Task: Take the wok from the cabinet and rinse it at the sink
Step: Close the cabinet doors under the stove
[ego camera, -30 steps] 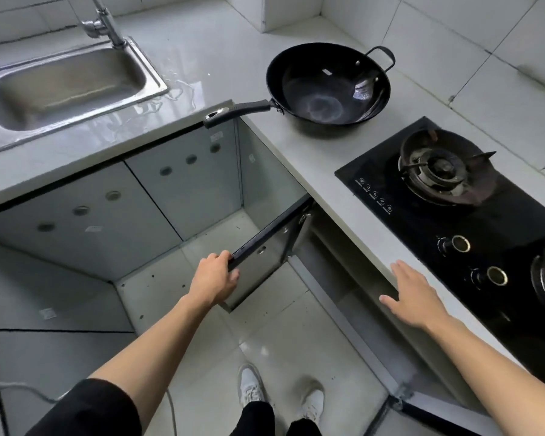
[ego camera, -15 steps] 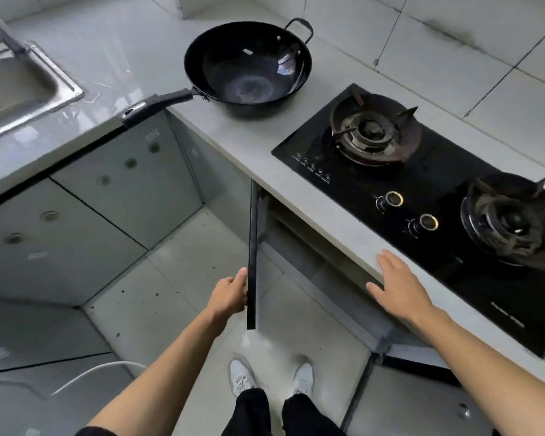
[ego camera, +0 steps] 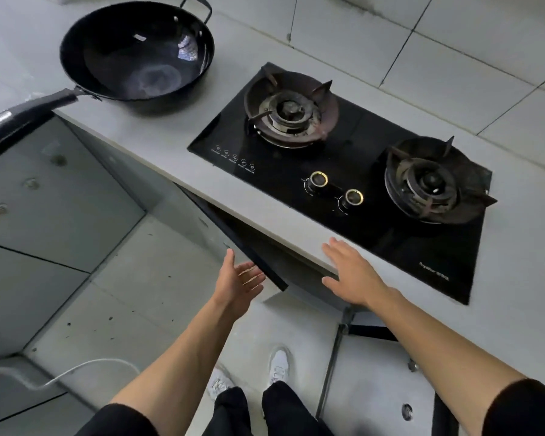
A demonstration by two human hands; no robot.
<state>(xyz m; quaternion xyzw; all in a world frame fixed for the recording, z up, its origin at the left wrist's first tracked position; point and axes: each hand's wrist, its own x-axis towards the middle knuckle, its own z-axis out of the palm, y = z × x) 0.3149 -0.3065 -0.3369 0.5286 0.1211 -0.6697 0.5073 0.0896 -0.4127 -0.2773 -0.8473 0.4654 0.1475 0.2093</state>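
Note:
The black wok [ego camera: 136, 55] sits on the grey countertop [ego camera: 177, 133] at the upper left, its long handle [ego camera: 22, 118] sticking out past the counter's corner. Below the stove, a dark-edged cabinet door [ego camera: 233, 243] stands partly open. My left hand [ego camera: 238, 283] is open, palm toward the door's outer edge, fingers just touching or very near it. My right hand [ego camera: 353, 272] lies flat with spread fingers on the counter's front edge, holding nothing. The sink is out of view.
A black two-burner gas stove [ego camera: 343, 165] with two knobs fills the counter to the right of the wok. Grey glossy cabinet fronts [ego camera: 44, 199] line the left. A white cable [ego camera: 76, 369] lies on the tiled floor near my feet.
My left hand has let go of the cabinet door's edge and opened. The door has swung closer to the cabinet. The view has shifted right, and the sink has left the frame.

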